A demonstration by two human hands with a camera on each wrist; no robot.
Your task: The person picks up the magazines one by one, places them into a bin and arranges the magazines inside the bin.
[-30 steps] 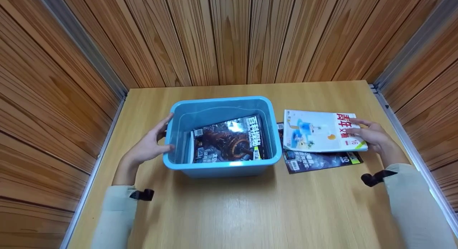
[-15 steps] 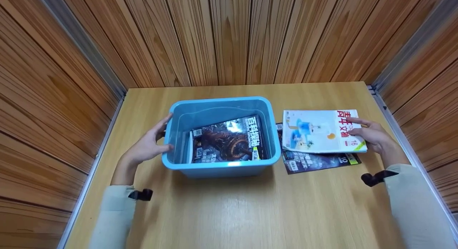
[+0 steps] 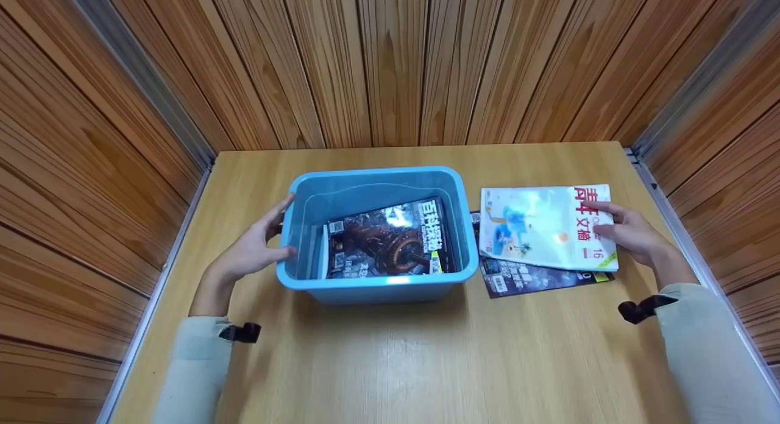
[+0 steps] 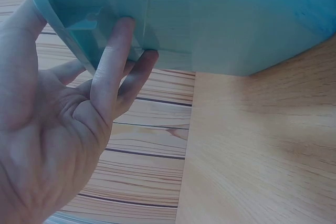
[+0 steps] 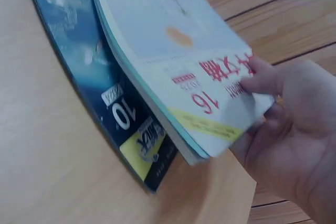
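Magazine (image 3: pixel 539 226) with a white cover, thin, floppy and probably slick, lies at three o'clock of the blue bin (image 3: pixel 317 285), its outer edge pinched and lifted by the right hand (image 3: pixel 631 235), while the left hand (image 3: pixel 250 250), fingers straight, steadies the bin's nine o'clock wall.

perhaps a recording booth, wood-panelled walls (image 3: pixel 390 64), bare table (image 3: pixel 390 363)

Dark magazine (image 3: pixel 536 276) mostly hidden under white magazine (image 3: pixel 542 226); small cover print illegible.
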